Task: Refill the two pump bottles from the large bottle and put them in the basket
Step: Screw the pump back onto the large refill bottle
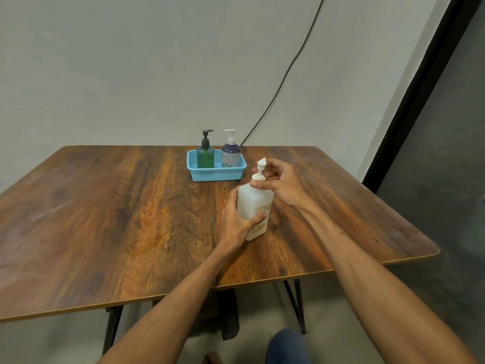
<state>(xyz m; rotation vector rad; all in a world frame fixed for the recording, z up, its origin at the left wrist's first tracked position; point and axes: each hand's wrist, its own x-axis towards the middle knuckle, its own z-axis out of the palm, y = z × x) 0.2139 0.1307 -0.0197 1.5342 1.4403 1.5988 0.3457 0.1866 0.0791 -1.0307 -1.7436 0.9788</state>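
A large white bottle (254,203) with a white pump head (260,168) stands upright on the wooden table (118,206), right of centre. My left hand (236,222) wraps around its lower body. My right hand (278,179) pinches the pump collar at its neck. Behind it, a light blue basket (210,176) holds two upright pump bottles: a green one with a black pump (205,153) on the left and a purple-grey one with a white pump (231,153) on the right.
A black cable (288,67) runs down the wall to the table's back edge behind the basket. A dark panel (433,114) stands at the right. The table's front edge is close to me, with black legs below.
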